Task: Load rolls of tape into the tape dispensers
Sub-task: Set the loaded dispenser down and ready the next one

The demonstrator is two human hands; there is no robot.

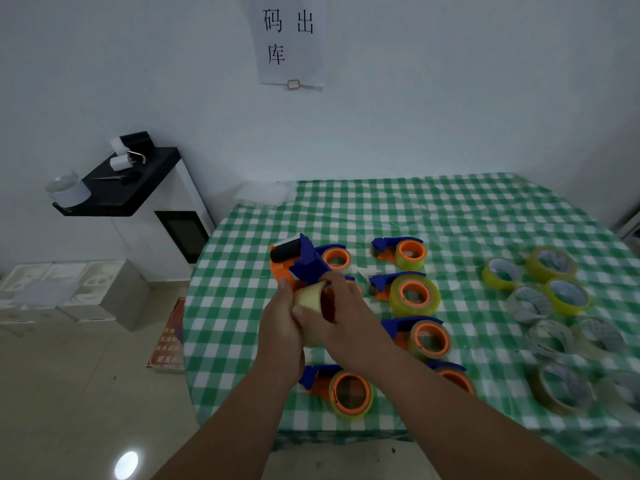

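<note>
Above the table's left part I hold a blue and orange tape dispenser (302, 260), its black roller pointing up and away. A pale yellow tape roll (309, 296) sits at the dispenser's lower end, between my hands. My left hand (278, 318) grips the dispenser and roll from the left. My right hand (337, 311) wraps over the roll from the right. Several loaded dispensers lie on the cloth, such as one (401, 252) at the back and one (341, 389) near the front edge. Loose tape rolls (550, 263) lie at the right.
The table wears a green and white checked cloth (433, 209). A white cabinet with a black top (131, 183) stands at the left by the wall, with white boxes (69, 289) on the floor. A paper sign (289, 39) hangs on the wall.
</note>
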